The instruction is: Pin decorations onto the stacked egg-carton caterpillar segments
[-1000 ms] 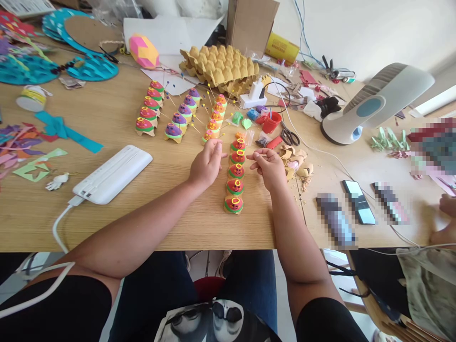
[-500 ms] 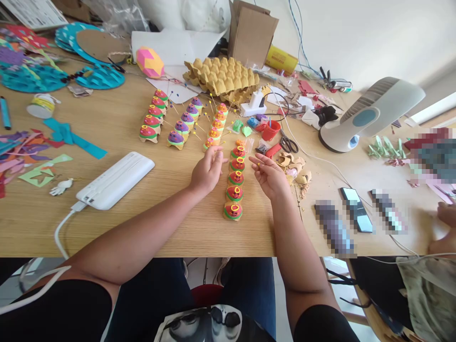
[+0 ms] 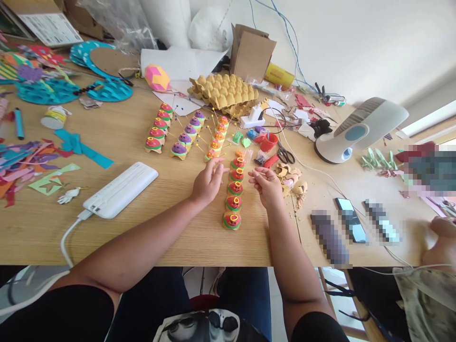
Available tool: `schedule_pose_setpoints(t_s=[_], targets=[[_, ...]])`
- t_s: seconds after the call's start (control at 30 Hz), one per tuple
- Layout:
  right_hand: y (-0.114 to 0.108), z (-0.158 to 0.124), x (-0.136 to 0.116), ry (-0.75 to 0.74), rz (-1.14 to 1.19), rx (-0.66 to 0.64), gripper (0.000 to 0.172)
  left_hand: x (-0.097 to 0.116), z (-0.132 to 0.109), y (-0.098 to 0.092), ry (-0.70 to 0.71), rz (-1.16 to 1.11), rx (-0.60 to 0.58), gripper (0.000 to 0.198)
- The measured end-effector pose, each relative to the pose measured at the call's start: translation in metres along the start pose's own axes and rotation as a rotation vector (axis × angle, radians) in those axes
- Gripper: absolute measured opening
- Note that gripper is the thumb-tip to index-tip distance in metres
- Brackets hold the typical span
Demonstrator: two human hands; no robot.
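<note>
A plain white wall rises behind a wooden table, with blue cables hanging down it. Light enters through a window at right, and the floor is pale.

R hand: anything pinched too sm. to ID.

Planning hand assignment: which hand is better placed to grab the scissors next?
Probably the right hand: the scissors lie just beyond it, while the left hand is across the near egg-carton strip. Whether the right holds something is unclear.
</note>
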State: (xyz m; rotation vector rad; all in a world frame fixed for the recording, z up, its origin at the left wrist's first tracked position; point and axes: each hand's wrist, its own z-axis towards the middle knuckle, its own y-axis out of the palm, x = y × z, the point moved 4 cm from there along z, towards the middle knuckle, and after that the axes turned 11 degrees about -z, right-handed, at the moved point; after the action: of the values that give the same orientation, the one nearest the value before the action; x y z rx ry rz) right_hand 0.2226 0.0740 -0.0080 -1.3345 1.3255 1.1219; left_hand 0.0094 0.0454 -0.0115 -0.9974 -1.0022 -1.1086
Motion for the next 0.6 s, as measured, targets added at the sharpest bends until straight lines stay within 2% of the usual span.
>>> schedule_pose_setpoints(t_s=[0.23, 0.33, 0.43, 0.6], targets=[[0.002, 0.0, -0.004, -0.129, -0.255, 0.081, 0.035, 0.004, 0.0, 0.0, 0.099, 0.081, -0.001, 0.031], [0.003, -0.001, -0.005, -0.197, -0.309, 0.117, 0.03, 0.007, 0.0, 0.0, 0.178, 0.102, 0.005, 0.02], [0.002, -0.003, -0.004, -0.257, -0.383, 0.149, 0.027, 0.012, -0.002, 0.003, 0.255, 0.122, -0.043, 0.018], [0.0, -0.007, -0.002, -0.307, -0.467, 0.173, 0.028, 0.022, -0.007, 0.006, 0.301, 0.111, -0.112, 0.021]])
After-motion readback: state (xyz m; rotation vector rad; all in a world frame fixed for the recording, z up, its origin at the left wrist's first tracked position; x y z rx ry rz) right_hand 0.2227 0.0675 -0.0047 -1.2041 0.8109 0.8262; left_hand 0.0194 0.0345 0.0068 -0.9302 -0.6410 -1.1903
